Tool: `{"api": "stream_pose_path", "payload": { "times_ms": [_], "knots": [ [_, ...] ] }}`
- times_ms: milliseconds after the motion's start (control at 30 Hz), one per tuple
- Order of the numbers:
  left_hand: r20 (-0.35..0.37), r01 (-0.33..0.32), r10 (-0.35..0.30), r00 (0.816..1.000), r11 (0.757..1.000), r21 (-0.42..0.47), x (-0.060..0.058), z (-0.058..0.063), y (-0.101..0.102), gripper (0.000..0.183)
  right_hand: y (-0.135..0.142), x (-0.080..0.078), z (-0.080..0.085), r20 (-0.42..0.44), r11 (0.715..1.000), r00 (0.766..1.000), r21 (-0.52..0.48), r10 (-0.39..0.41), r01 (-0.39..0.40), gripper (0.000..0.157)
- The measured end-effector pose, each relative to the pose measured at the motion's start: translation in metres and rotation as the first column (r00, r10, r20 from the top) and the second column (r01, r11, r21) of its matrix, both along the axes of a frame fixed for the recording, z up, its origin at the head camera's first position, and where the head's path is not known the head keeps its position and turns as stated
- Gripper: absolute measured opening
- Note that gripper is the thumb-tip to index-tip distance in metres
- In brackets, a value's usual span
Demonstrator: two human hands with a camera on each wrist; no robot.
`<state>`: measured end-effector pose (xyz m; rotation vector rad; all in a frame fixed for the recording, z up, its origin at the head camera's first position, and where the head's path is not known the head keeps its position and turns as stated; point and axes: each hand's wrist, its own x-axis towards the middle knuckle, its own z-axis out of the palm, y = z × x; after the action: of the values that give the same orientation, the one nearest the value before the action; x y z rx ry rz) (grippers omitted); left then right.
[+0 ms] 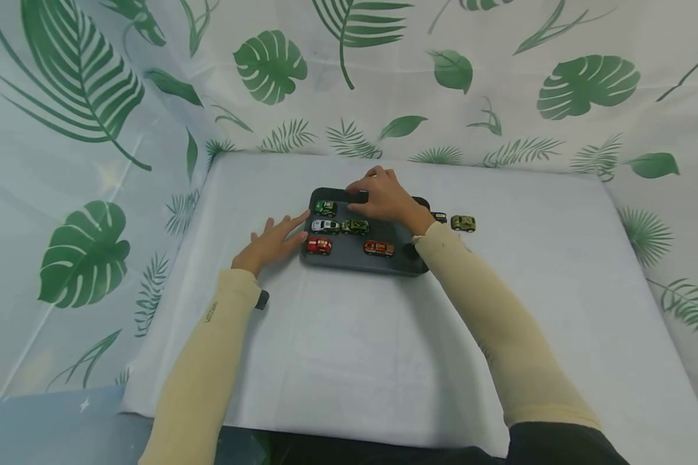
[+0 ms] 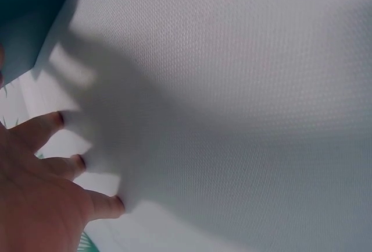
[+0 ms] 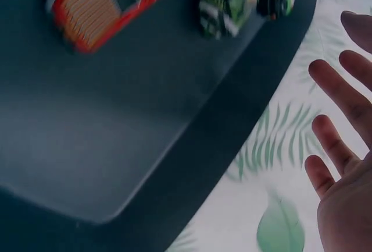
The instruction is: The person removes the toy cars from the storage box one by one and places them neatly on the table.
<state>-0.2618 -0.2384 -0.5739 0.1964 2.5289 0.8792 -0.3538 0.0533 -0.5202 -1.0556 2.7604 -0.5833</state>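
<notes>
A dark grey tray (image 1: 349, 263) holds several toy cars: a green car (image 1: 325, 208), a white car (image 1: 325, 226), a camouflage car (image 1: 355, 227), a red car (image 1: 319, 245) and an orange-red car (image 1: 379, 248). My left hand (image 1: 272, 245) lies at the tray's left edge with fingers spread; the left wrist view shows nothing in it. Over the tray's far side is my right hand (image 1: 383, 199). Its fingers (image 3: 340, 92) look extended in the right wrist view, with no car between them. The right forearm hides part of the tray's right end.
To the right of the tray, an olive camouflage car (image 1: 463, 223) sits on the white-covered table (image 1: 349, 349). Beside it a dark car (image 1: 439, 217) is partly hidden by the right wrist. A leaf-patterned curtain (image 1: 383, 77) stands behind the table.
</notes>
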Motion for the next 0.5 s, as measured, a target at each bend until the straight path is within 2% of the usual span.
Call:
{"api": "stream_pose_path", "payload": {
  "times_ms": [333,500],
  "knots": [
    [0.021,-0.011,0.011,1.0,1.0,0.011,-0.001,0.002,-0.003,0.065,-0.041,0.007,-0.016,-0.026,0.987,0.993,0.112,0.119,-0.116,0.038],
    [0.019,-0.009,0.009,1.0,1.0,0.007,-0.002,-0.001,-0.003,0.065,-0.054,0.008,-0.023,-0.04,0.979,0.989,0.152,0.14,-0.133,0.037]
  ]
}}
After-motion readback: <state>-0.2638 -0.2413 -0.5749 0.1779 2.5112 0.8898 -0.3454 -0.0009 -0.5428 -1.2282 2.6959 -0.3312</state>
